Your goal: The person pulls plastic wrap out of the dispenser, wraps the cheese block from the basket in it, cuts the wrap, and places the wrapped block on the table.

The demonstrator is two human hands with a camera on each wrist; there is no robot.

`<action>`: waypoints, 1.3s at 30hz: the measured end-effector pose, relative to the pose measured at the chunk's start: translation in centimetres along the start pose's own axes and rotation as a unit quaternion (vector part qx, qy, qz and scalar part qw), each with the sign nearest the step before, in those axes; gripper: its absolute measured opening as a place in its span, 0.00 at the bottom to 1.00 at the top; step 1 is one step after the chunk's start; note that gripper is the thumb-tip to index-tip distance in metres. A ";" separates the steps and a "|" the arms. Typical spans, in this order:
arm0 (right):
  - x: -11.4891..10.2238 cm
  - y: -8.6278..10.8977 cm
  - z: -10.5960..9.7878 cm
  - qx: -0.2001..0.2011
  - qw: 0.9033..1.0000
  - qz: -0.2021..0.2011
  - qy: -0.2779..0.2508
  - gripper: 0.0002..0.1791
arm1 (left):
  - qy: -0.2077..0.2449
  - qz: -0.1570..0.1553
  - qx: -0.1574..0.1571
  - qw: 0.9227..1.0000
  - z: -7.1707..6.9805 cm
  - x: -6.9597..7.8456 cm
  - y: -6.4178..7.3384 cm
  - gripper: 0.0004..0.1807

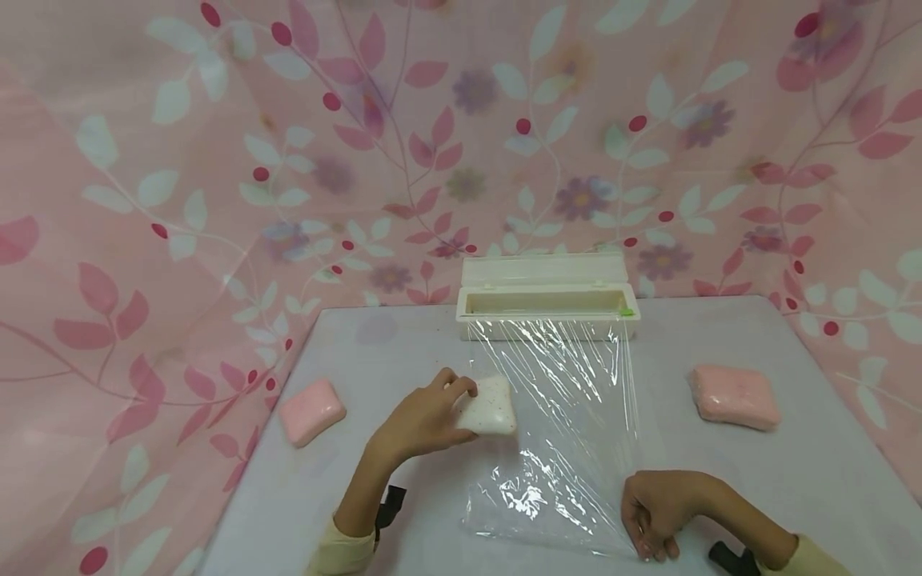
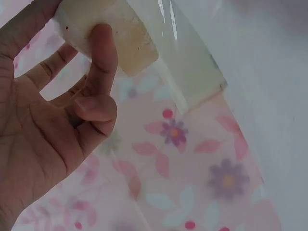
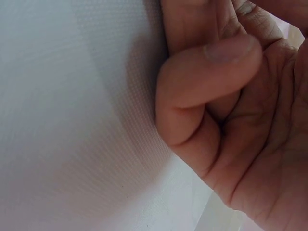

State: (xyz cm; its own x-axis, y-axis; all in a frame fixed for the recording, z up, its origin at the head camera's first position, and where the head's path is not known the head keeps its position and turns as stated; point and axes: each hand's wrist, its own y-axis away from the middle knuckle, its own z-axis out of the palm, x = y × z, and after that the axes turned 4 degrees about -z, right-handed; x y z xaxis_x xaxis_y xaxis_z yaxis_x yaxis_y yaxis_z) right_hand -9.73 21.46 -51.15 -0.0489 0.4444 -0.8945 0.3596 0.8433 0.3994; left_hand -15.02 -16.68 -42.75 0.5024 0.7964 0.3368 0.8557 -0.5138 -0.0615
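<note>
My left hand point(image 1: 432, 412) grips a white bar of soap point(image 1: 491, 406) with small dark specks, above the left part of a sheet of cling film point(image 1: 562, 432). In the left wrist view the same soap point(image 2: 137, 45) shows beyond the fingers, partly covered by them. The clear, wrinkled film runs from the front of a white wrap dispenser point(image 1: 551, 330) toward the near side of the table. At the film's near right corner, my right hand point(image 1: 666, 508) pinches its edge with curled fingers. Its fingertips are hidden in the right wrist view.
A pink bar of soap point(image 1: 312, 412) lies on the left of the white table point(image 1: 403, 344), and another pink soap point(image 1: 736, 397) on the right. The dispenser's lid point(image 1: 543, 270) stands raised at the back, before a floral curtain point(image 1: 461, 144). A green piece point(image 1: 626, 312) sits on the dispenser's rim.
</note>
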 end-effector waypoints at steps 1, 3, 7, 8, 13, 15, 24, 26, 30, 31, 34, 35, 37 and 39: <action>0.0 0.0 0.0 0.000 1.000 -0.001 0.000 0.06 | -0.005 0.005 -0.001 1.000 0.4 0.4 -0.2 0.29; 0.1 0.0 0.0 0.001 1.000 0.002 0.000 0.06 | -0.008 0.015 -0.004 1.000 1.1 1.4 -0.5 0.29; 0.2 0.0 0.1 0.002 1.000 0.005 0.001 0.06 | 0.002 0.037 -0.020 0.999 2.5 3.0 -1.2 0.29; 0.2 0.0 0.1 0.004 1.000 0.006 0.000 0.06 | 0.002 0.044 -0.022 0.999 2.9 3.4 -1.4 0.29; 0.3 0.0 0.1 0.009 1.000 0.005 0.004 0.06 | -0.006 0.067 -0.030 0.997 4.5 5.1 -2.4 0.29; 0.3 0.0 0.1 0.009 1.000 0.008 0.003 0.06 | -0.013 0.076 -0.033 0.996 5.2 5.6 -2.9 0.29; 0.2 0.0 0.0 0.001 1.000 -0.014 -0.008 0.05 | -0.059 0.094 -0.051 0.993 7.7 6.9 -4.5 0.29; 0.3 0.0 0.0 0.002 1.000 -0.015 -0.011 0.04 | -0.062 0.091 -0.056 0.992 8.0 6.9 -4.7 0.29; 0.4 0.0 0.0 0.005 1.000 -0.010 -0.014 0.05 | -0.059 0.081 -0.070 0.992 8.6 6.9 -5.0 0.29; 0.4 -0.1 0.0 0.005 1.000 -0.008 -0.014 0.05 | -0.060 0.080 -0.072 0.992 8.8 6.8 -5.1 0.29; 0.5 -0.1 0.0 0.007 1.000 -0.003 -0.012 0.05 | -0.062 0.076 -0.073 0.992 9.4 6.7 -5.2 0.29; 0.5 -0.1 -0.1 0.007 1.000 -0.003 -0.011 0.05 | -0.065 0.075 -0.073 0.992 9.6 6.7 -5.2 0.30; 0.4 -0.1 0.0 0.008 1.000 -0.003 -0.011 0.05 | -0.070 0.073 -0.072 0.992 10.0 6.7 -5.2 0.30; 0.4 -0.1 0.0 0.008 1.000 -0.005 -0.012 0.05 | -0.074 0.067 -0.073 0.992 10.2 6.7 -5.2 0.31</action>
State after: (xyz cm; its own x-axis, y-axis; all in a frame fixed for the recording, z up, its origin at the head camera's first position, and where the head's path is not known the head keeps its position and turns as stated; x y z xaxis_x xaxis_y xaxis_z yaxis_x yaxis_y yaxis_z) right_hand -9.80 21.54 -51.54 -0.0298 0.4292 -0.9027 0.3749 0.8420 0.3879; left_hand -14.89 -5.42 -49.76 0.6330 0.7499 0.1923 0.7578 -0.6510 0.0446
